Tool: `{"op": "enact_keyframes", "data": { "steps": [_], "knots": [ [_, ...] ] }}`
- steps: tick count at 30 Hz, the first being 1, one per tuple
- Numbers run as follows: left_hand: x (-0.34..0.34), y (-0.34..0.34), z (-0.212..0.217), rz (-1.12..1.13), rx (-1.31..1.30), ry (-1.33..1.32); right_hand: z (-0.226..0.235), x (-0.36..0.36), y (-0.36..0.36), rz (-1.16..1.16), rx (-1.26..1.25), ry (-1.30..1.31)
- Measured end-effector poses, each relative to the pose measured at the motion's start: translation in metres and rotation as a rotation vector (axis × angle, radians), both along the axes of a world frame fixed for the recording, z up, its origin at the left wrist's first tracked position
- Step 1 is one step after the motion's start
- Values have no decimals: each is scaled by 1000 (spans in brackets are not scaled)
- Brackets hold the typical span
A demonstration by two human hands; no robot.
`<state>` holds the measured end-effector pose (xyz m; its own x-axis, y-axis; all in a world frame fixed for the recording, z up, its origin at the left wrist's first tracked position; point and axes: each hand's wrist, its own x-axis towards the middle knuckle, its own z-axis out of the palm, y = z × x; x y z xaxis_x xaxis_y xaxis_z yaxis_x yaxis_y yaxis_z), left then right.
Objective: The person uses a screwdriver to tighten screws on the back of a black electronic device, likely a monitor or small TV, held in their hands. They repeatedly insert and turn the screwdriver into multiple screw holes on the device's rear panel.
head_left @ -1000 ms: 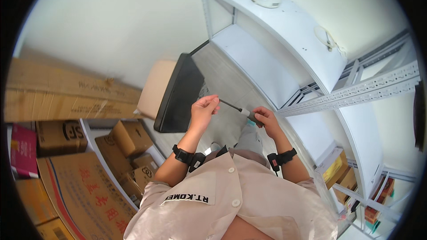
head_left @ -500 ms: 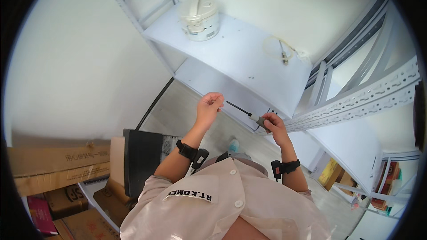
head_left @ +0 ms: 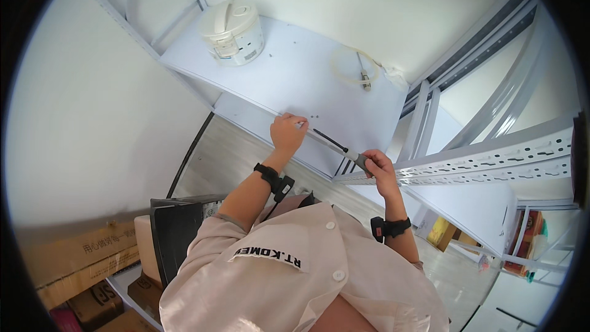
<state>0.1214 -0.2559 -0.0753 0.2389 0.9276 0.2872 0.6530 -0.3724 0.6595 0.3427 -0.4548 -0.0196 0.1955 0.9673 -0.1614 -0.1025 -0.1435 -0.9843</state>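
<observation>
My right hand [head_left: 381, 171] is wrapped round the grey handle of a screwdriver [head_left: 350, 155]. Its dark shaft points up and left, the tip ending a short way from my left fingers. My left hand [head_left: 287, 132] is closed in a pinch in front of the white shelf's front edge [head_left: 255, 103]; what it holds, if anything, is too small to make out. On that shelf, toward the far left, stands a white rice cooker [head_left: 232, 34] with its lid down. A second screwdriver [head_left: 365, 80] lies at the shelf's right, beside a loop of pale tubing [head_left: 335, 72].
A perforated white upright [head_left: 479, 157] runs along the right, near more shelving [head_left: 467, 200]. Cardboard boxes [head_left: 92, 255] and a black panel-like object [head_left: 178, 233] are at lower left. A small plastic bag [head_left: 396, 76] sits in the shelf's right corner.
The view has shifted, so the shelf and rice cooker appear farther left. My left hand has turned and is now in front of the shelf's edge. The screwdriver stays in my right hand.
</observation>
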Motion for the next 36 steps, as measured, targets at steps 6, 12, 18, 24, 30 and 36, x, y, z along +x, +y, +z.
{"op": "enact_keyframes", "data": {
  "steps": [6,12,18,24,30,36],
  "knots": [
    [13,21,-17,34,-93,85,0,7,2,-79,-5,29],
    [16,25,-29,1,-161,10,-13,13,5,-63,-46,34],
    [5,20,-30,-11,-124,-230,-21,9,18,1,-88,69],
    [-50,-1,-20,203,-338,-543,-30,-16,49,141,-156,32],
    [-148,-41,-17,499,-349,-666,-44,-76,90,409,-191,14],
    [-247,-106,-58,813,-507,-889,-46,-157,113,655,-175,-20]
  ]
}}
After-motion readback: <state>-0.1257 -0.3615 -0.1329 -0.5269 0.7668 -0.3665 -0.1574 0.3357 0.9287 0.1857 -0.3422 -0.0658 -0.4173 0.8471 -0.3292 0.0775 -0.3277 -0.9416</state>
